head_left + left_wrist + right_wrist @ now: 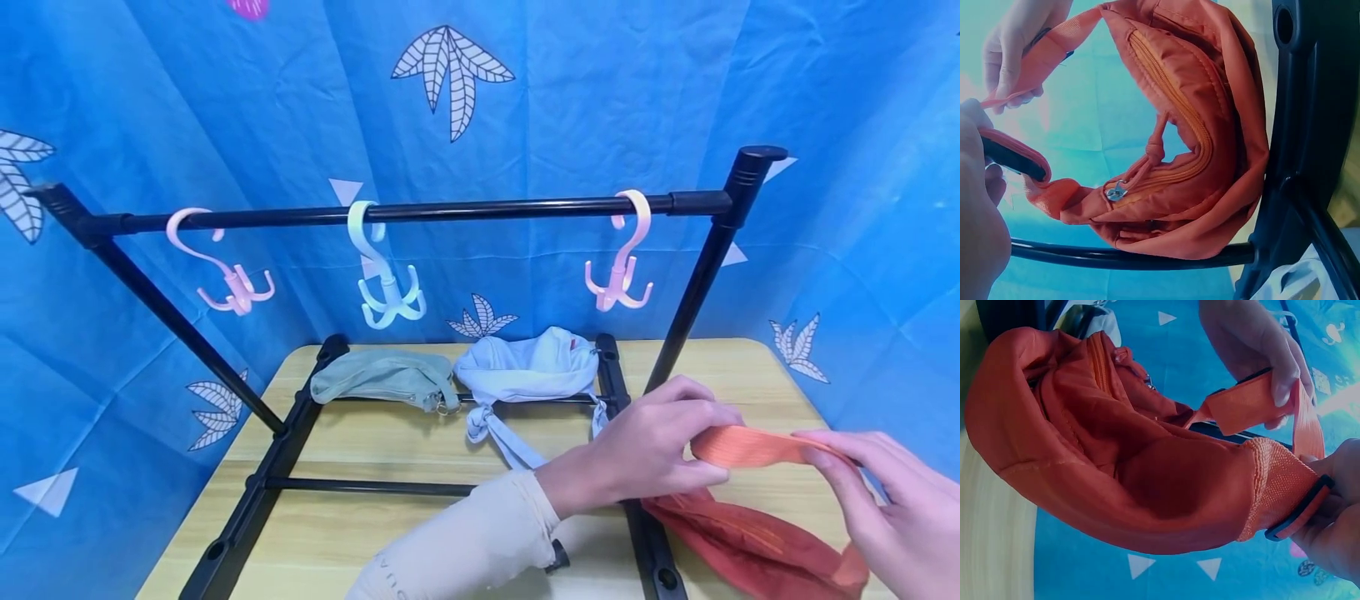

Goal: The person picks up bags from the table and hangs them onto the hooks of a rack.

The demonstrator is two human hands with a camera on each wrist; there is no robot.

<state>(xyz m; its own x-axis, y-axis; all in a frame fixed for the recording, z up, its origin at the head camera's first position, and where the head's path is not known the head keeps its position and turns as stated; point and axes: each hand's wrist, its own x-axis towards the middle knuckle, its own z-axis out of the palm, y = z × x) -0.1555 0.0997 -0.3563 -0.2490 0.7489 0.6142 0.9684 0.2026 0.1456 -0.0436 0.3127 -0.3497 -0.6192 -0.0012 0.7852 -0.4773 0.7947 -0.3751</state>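
Note:
An orange-red waist bag (750,537) hangs by its strap at the right side of the rack; its zipper shows in the left wrist view. My left hand (645,446) pinches the orange strap (750,447) between thumb and fingers. Farther right, my right hand (892,500) grips the same strap, near a black buckle (1300,508) seen in the right wrist view. Between the hands the strap is stretched nearly flat. The bag's body (1229,125) sags below them, beside the rack's black foot bar.
A black rack (525,208) stands on the wooden table (375,442). From its top bar hang two pink hooks (618,275), (238,292) and a pale blue hook (388,292). A green bag (382,375) and a light blue bag (528,367) lie across the rear lower bar.

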